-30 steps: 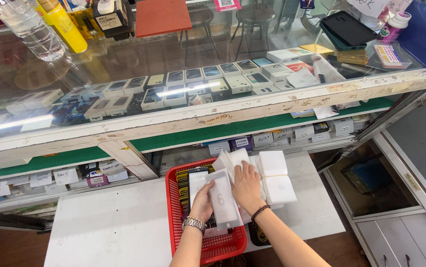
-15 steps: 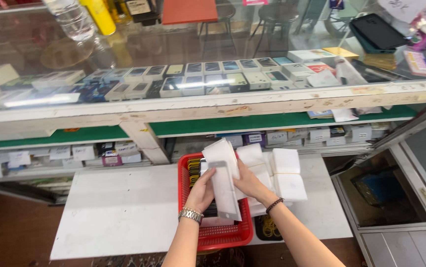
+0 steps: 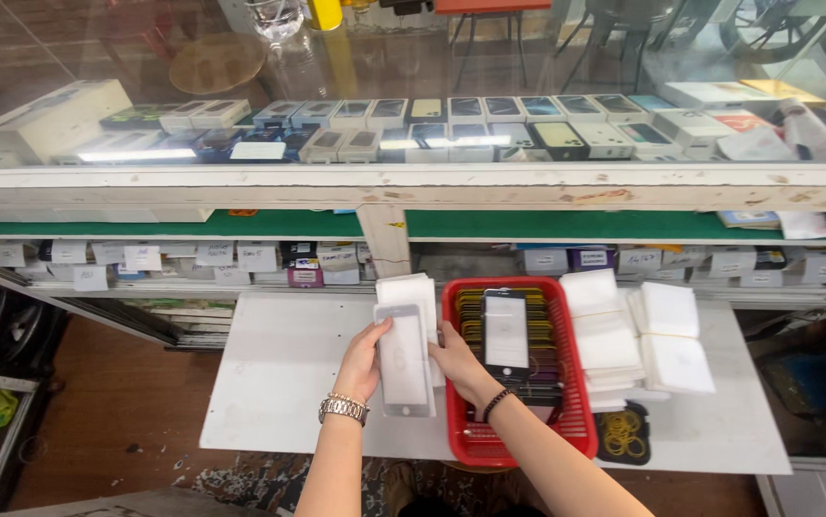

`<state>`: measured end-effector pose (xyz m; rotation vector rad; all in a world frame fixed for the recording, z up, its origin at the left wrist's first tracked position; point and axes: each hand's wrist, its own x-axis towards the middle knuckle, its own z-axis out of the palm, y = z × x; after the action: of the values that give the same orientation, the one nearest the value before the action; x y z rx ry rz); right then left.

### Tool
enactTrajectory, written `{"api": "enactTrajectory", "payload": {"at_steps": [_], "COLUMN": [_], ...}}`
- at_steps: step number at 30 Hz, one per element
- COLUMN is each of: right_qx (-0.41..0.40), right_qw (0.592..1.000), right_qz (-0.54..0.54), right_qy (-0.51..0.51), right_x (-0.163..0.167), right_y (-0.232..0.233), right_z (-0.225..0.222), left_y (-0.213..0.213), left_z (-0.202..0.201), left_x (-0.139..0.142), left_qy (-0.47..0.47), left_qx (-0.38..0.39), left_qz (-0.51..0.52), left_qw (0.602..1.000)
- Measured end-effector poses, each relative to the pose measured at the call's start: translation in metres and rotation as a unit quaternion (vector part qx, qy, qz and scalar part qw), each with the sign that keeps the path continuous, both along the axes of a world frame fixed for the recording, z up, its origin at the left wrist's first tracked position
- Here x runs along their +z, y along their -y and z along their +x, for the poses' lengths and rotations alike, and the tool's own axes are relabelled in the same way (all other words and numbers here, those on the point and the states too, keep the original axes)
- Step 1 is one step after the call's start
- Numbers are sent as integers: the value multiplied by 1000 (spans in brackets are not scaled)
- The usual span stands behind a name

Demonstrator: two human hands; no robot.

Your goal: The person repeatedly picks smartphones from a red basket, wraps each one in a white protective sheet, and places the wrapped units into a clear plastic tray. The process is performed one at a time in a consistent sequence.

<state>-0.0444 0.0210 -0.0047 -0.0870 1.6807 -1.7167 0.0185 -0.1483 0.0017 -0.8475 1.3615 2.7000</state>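
The left hand (image 3: 363, 360) and the right hand (image 3: 458, 362) together hold a thin, flat, rectangular white phone screen panel (image 3: 404, 360) above the white tabletop (image 3: 279, 383). The left grip closes on the panel's left long edge; the right grip closes on its right long edge. The panel lies face up and roughly level, its long axis running away from the person toward the glass display counter (image 3: 413, 177), with one short end near the wrists and the other pointing at the counter.

A stack of white foam sheets (image 3: 409, 290) lies on the tabletop directly beyond the panel, partly covered by it. Just right of the right hand stands a red plastic mesh basket (image 3: 518, 442) filled with dark screen panels set on edge; one black-framed white screen panel (image 3: 506, 332) rests on top, its long axis parallel to the held panel. Right of the basket lie further stacks of white foam sheets (image 3: 667, 335), and near them a small black tray of yellow rubber bands (image 3: 622, 434). A metal bracelet watch (image 3: 343, 409) sits on the left wrist.
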Motion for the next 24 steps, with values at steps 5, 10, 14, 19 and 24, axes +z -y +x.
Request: {"api": "enactTrajectory", "payload": {"at_steps": [5,10,14,19,24], "right_qx": [-81,-95,-71,-100,-139], "right_qw": [991,979,901,853,934], "right_qz": [57,180,392,404,226], "right_qy": [90,31,-175,-316,-241], "right_x": [-23,-46,-55,-53,-26], "right_y": [69,102,115,117,66], "right_z": [18,20,22,30,23], "left_y": [68,106,116,116,89], "left_z": [21,26,22,16,1], "left_x": [-18,-35,-39,-34,-18], "left_qy": [36,45,56,49,38], "left_qx": [53,41,21,-6,-80], "left_qz": [25,4,-5,-3,-24], "left_qw": [998,998,998,999,996]}}
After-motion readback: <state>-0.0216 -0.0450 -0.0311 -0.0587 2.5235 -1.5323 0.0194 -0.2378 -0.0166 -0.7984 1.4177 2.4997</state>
